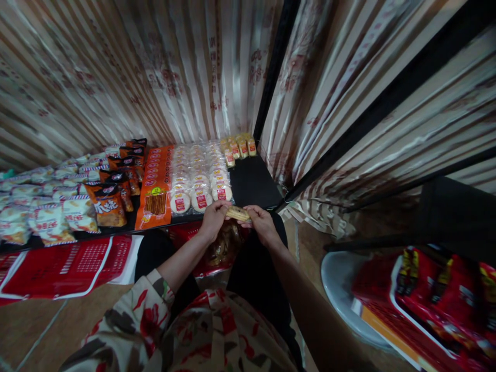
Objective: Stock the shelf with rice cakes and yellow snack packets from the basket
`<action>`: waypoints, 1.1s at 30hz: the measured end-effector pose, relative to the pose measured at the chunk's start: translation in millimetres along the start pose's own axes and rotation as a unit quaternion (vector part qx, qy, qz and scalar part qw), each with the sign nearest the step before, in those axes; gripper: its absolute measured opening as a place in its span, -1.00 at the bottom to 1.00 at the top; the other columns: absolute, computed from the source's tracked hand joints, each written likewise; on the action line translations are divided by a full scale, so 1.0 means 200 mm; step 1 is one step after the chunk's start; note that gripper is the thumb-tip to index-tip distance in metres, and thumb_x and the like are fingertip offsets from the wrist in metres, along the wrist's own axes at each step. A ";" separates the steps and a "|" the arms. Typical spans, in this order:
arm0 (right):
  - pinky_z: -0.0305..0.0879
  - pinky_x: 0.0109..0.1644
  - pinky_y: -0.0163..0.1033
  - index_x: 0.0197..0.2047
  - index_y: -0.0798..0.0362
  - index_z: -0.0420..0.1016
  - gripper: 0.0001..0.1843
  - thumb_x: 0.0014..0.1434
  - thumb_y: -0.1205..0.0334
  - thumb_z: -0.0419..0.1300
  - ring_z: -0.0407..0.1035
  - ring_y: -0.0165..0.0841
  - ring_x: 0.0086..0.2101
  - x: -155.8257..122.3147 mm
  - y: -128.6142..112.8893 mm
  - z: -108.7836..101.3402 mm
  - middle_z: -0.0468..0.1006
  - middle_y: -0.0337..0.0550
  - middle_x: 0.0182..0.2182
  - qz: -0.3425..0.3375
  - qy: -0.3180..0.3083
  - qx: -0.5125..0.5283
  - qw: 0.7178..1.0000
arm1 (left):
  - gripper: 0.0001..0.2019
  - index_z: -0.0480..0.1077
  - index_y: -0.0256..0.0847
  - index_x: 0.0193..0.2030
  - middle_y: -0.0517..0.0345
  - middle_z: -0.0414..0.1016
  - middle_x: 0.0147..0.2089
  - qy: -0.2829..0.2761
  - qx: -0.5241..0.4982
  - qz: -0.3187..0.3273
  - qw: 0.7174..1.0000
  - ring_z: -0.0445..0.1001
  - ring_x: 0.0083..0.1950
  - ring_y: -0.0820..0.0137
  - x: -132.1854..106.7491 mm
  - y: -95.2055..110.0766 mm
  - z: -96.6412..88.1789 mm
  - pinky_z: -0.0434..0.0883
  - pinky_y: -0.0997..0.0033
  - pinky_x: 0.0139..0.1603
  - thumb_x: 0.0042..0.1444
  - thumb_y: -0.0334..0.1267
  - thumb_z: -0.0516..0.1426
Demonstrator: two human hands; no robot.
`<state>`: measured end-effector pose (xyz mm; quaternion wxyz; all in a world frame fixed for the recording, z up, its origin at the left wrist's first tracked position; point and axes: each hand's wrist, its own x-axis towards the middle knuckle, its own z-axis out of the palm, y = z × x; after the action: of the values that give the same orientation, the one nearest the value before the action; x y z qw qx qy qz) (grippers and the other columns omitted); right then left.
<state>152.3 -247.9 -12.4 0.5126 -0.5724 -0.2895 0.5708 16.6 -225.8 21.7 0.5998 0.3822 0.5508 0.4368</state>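
Both my hands meet just in front of a low black shelf, holding one small yellow-wrapped snack pack between them. My left hand pinches its left end, fingers closed. My right hand grips its right end, fingers curled. Below my hands, on my lap, lies a red bag with more such packs inside. On the shelf beyond stand rows of round rice crackers and several matching yellow packs at the back.
Orange snack packets, dark orange bags and white bags fill the shelf's left part. A red flat pack lies on the floor. At right, a white stool carries red boxes. Striped curtains hang behind.
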 end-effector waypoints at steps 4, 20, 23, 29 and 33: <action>0.40 -0.61 -0.46 -0.38 0.11 0.40 -0.89 0.11 0.25 0.16 0.45 -0.46 -0.62 0.02 0.00 -0.02 0.52 -0.23 -0.57 0.016 0.004 0.034 0.999 | -0.88 0.46 -0.31 -0.36 0.15 0.49 -0.40 -0.022 -0.013 -0.022 0.999 0.39 -0.44 0.54 0.03 0.02 0.01 0.36 0.55 -0.37 0.03 -0.42 0.09; 0.36 -0.63 -0.52 -0.39 0.18 0.42 -0.77 0.23 0.23 0.07 0.39 -0.52 -0.69 0.12 -0.10 -0.10 0.51 -0.19 -0.65 0.085 0.013 0.090 0.992 | -0.89 0.41 -0.33 -0.30 0.17 0.50 -0.43 -0.071 0.017 -0.051 0.996 0.46 -0.48 0.55 0.12 0.04 0.09 0.42 0.55 -0.35 -0.03 -0.43 0.20; 0.35 -0.61 -0.53 -0.36 0.18 0.45 -0.72 0.24 0.18 0.04 0.38 -0.53 -0.68 0.15 -0.14 -0.11 0.49 -0.20 -0.68 0.078 0.010 0.102 0.992 | -0.94 0.37 -0.34 -0.33 0.20 0.47 -0.48 -0.077 0.016 -0.058 0.995 0.44 -0.55 0.55 0.13 0.04 0.11 0.42 0.54 -0.43 0.02 -0.42 0.16; 0.34 -0.60 -0.54 -0.34 0.17 0.46 -0.71 0.19 0.09 0.11 0.38 -0.54 -0.65 0.19 -0.19 -0.12 0.51 -0.20 -0.63 0.066 0.015 0.116 0.991 | -0.93 0.31 -0.30 -0.36 0.29 0.38 -0.58 -0.051 0.005 -0.068 0.996 0.44 -0.60 0.52 0.14 0.04 0.15 0.41 0.54 -0.50 0.07 -0.36 0.14; 0.35 -0.57 -0.54 -0.33 0.17 0.46 -0.72 0.18 0.09 0.12 0.40 -0.54 -0.61 0.20 -0.23 -0.12 0.51 -0.20 -0.59 0.070 0.004 0.142 0.987 | -0.92 0.29 -0.29 -0.35 0.27 0.37 -0.54 -0.037 -0.012 -0.072 0.997 0.45 -0.58 0.50 0.14 0.03 0.17 0.40 0.53 -0.51 0.09 -0.34 0.12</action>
<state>193.4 -203.0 10.9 0.5488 -0.5150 -0.1623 0.6381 50.0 -197.2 21.8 0.6540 0.3503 0.5493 0.3845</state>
